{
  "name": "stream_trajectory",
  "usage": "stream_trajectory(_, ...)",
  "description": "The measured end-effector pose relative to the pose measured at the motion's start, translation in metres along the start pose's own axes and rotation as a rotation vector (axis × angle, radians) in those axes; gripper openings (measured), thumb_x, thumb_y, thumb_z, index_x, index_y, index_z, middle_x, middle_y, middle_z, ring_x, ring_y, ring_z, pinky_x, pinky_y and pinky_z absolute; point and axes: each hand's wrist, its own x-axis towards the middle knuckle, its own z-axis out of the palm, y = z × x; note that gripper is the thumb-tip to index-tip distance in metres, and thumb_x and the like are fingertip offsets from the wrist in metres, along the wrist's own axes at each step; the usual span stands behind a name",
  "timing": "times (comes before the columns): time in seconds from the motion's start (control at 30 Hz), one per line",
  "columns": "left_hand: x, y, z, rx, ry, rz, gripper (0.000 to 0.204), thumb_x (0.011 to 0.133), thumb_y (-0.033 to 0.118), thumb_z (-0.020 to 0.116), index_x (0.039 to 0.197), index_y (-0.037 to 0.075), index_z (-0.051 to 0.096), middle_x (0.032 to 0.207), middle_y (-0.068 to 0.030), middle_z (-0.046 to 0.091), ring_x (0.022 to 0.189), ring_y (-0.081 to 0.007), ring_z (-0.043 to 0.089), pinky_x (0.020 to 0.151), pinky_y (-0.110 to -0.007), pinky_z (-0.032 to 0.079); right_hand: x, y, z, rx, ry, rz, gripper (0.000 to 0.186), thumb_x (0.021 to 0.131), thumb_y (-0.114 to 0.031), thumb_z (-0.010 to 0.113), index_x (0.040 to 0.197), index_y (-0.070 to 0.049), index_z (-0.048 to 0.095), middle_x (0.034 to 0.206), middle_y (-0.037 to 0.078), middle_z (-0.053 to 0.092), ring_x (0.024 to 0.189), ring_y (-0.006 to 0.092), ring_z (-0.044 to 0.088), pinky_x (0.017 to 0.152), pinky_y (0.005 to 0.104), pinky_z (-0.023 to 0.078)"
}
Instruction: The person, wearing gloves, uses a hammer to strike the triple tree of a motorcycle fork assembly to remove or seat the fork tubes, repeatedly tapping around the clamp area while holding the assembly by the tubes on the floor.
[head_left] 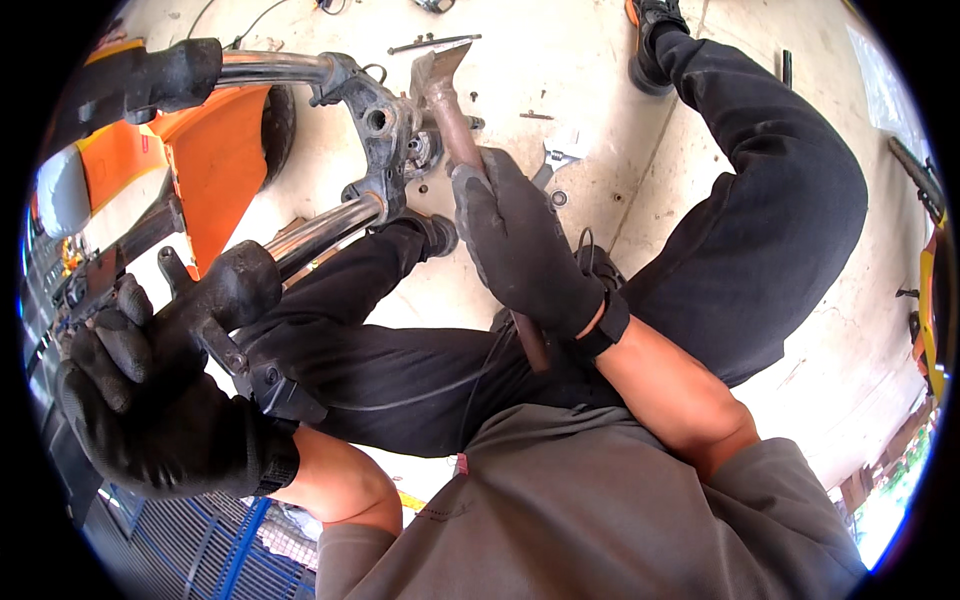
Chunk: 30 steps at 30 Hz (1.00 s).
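My left hand, in a black glove, grips the dark lower tube of a motorcycle front fork assembly at the lower left. The assembly has two chrome tubes joined by a dark metal clamp. My right hand, also gloved, is wrapped round the brown handle of a hammer, whose flat metal head is raised just right of the clamp. An adjustable wrench lies on the floor right of the hammer, near a small washer.
My outstretched legs rest on the pale floor. Orange body panels and a tyre are at the left, rods and bolts at the top, a yellow object at the far right, blue metal grating at the lower left.
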Motion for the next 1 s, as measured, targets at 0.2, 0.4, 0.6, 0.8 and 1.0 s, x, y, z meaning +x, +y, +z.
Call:
stream_trajectory(0.2,0.0,-0.001,0.003,0.069,0.153,-0.022,0.036,0.101,0.017,0.042,0.125,-0.008,0.053,0.106,-0.0238,0.067,0.096,-0.0331,0.069,0.086,-0.046,0.06,0.004,0.003,-0.003,0.001,-0.011,-0.017,0.019,0.1,-0.017,0.049,0.097,0.002,0.049,0.071,0.024,0.059,0.063,0.0382,0.062,0.055,0.0439,0.045)
stream_trajectory(0.4,0.003,-0.007,-0.011,-0.158,-0.063,-0.025,0.036,0.102,0.016,0.041,0.126,-0.008,0.052,0.114,-0.0227,0.065,0.099,-0.034,0.068,0.088,-0.046,0.059,0.011,0.011,-0.007,-0.023,-0.061,0.084,0.021,0.1,-0.018,0.049,0.104,0.003,0.051,0.072,0.023,0.06,0.063,0.0356,0.062,0.058,0.0445,0.045)
stream_trajectory(0.6,0.0,-0.007,-0.005,-0.224,-0.076,0.026,0.036,0.101,0.016,0.042,0.128,-0.006,0.053,0.116,-0.022,0.065,0.101,-0.0359,0.068,0.089,-0.054,0.058,0.0,-0.006,-0.003,0.033,-0.018,0.055,0.023,0.1,-0.018,0.048,0.105,0.004,0.051,0.072,0.021,0.06,0.065,0.0325,0.063,0.06,0.0427,0.046)
stream_trajectory(0.8,-0.004,0.004,0.001,0.1,0.136,-0.004,0.037,0.101,0.016,0.042,0.127,-0.006,0.054,0.116,-0.0237,0.064,0.102,-0.0373,0.067,0.089,-0.055,0.058,0.005,0.002,-0.004,0.007,-0.061,0.108,0.021,0.101,-0.019,0.047,0.105,0.002,0.051,0.072,0.014,0.056,0.063,0.0241,0.056,0.058,0.0361,0.043)
stream_trajectory(1.0,0.003,0.006,-0.016,-0.19,0.065,-0.137,0.037,0.101,0.017,0.041,0.126,-0.006,0.055,0.116,-0.0248,0.064,0.104,-0.0388,0.066,0.091,-0.059,0.055,0.003,0.006,-0.003,-0.033,-0.065,0.109,0.019,0.099,-0.016,0.049,0.096,0.003,0.05,0.068,0.023,0.057,0.063,0.0379,0.061,0.057,0.0432,0.044)
